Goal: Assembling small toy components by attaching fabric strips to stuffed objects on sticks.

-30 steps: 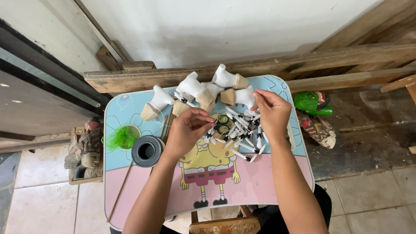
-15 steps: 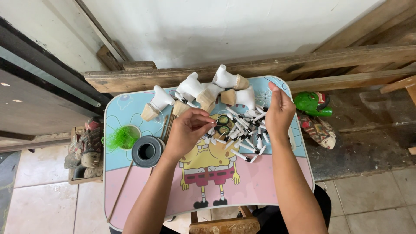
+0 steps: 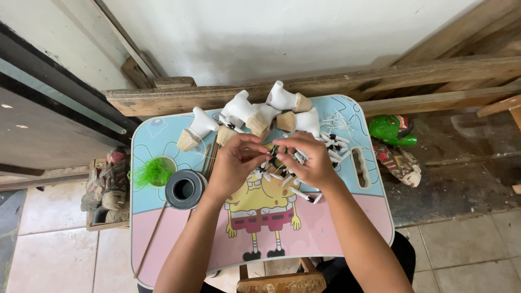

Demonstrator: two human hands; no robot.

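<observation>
Small plastic table [image 3: 325,228], pink and light blue, with a cartoon print. Landmark: grey tape roll [image 3: 184,189]. Left of the roll: green fibre tuft [image 3: 153,172]. Beyond it: white carved wooden pieces [image 3: 255,111]. To its right: small white sticks [image 3: 331,144].

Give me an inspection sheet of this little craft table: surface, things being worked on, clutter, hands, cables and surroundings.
Surface: small child's table, light blue and pink, with a cartoon print.
Job's things: pile of small white sticks with black bands; both hands meet over it, pinching a small piece too hidden to identify.
Clutter: white carved figures with bare wood bases along the far edge; dark roll; green fibre tuft; thin wooden sticks.
Hands: left hand and right hand, fingertips nearly touching.
Cables: nothing seen.
Surroundings: wooden beams against a white wall; green figure and painted mask on the right; carved masks on the left; tiled floor.
</observation>
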